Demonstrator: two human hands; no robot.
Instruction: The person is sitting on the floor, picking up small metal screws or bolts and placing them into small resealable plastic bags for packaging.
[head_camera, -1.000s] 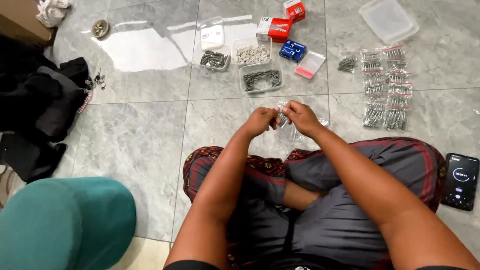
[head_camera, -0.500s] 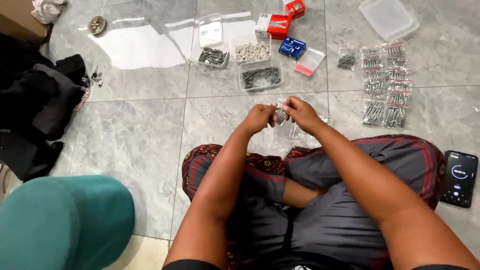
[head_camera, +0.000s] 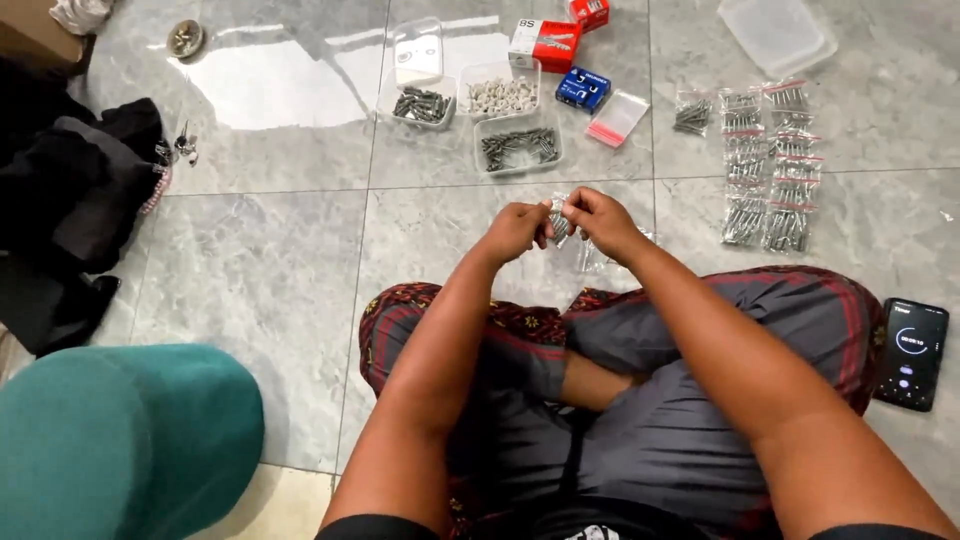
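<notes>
Left hand (head_camera: 515, 230) and right hand (head_camera: 597, 218) pinch a small bag (head_camera: 560, 218) — above grey floor tiles (head_camera: 270, 280).

Bright, even light; white glare on floor tiles (head_camera: 280, 85); sharp focus.

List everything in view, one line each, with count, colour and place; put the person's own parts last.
small clear bag: one, holds grey screws, pinched between both hands
filled screw bags: a dozen or so, clear with red strips, in rows on the floor, right
clear tubs: three, holding grey or pale hardware, floor ahead
clear lids: two, top right and top centre
red boxes: two, top centre
blue box: one, beside the tubs
empty bag: one, clear with a red strip, right of the blue box
phone: one, black, screen lit, far right
dark clothing: pile, black, left
teal object: one, bottom left
left hand: on the bag
right hand: on the bag
</notes>
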